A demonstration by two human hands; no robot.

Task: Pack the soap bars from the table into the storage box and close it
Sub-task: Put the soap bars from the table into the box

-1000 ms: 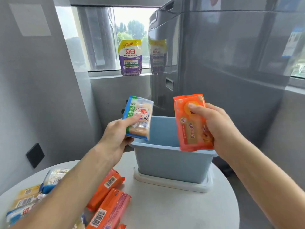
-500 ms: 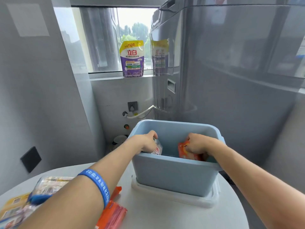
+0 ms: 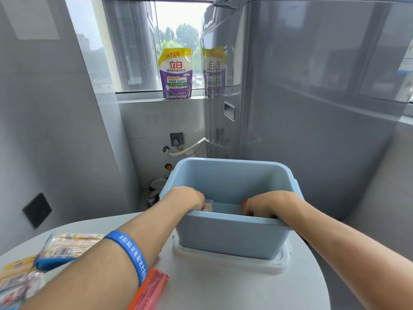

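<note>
Detergent pouch (image 3: 175,73) on the windowsill reads "立白" and "150克". Both hands, left hand (image 3: 186,198) and right hand (image 3: 267,205), reach inside the blue box (image 3: 230,237) at the round white table's (image 3: 223,289) far edge; their grip cannot be told.

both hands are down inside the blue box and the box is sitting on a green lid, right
Not quite: the lid under the blue box is white, not green, as the head view shows. The rest holds: the left hand and right hand are both down inside the box.
</note>
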